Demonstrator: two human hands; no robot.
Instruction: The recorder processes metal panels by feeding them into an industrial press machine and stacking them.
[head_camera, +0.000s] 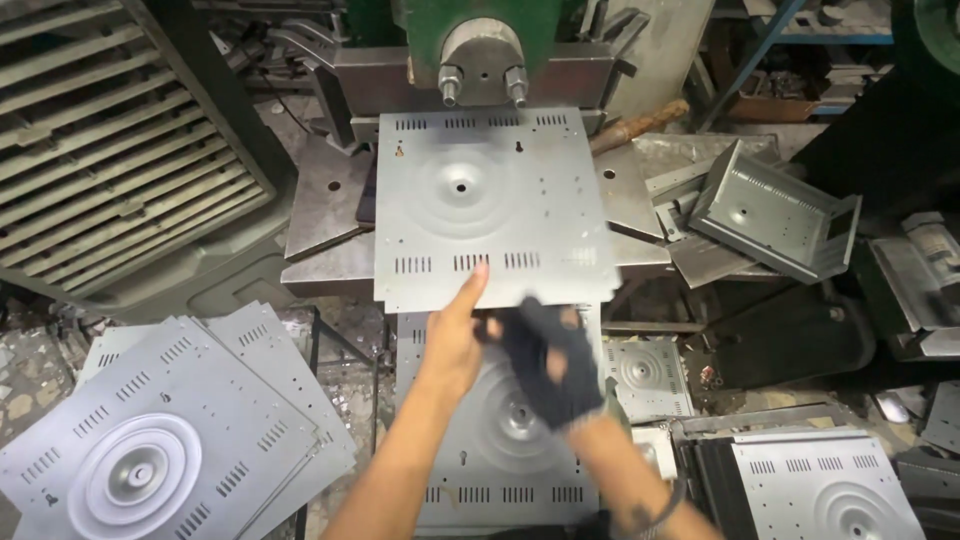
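A square grey metal sheet (490, 205) with slots and a round pressed centre lies flat on the press table (330, 262), under the green press head (480, 50). My left hand (455, 335) is bare and touches the sheet's near edge with its fingertips. My right hand (550, 360) wears a dark fingerless glove and hovers blurred just below that edge, holding nothing that I can see. A second sheet of the same kind (500, 440) lies below my forearms.
A stack of flat sheets (170, 440) lies at the lower left. More sheets (825, 485) sit at the lower right. A bent sheet-metal box (775, 212) rests right of the press. A slatted metal panel (110, 140) leans at the left.
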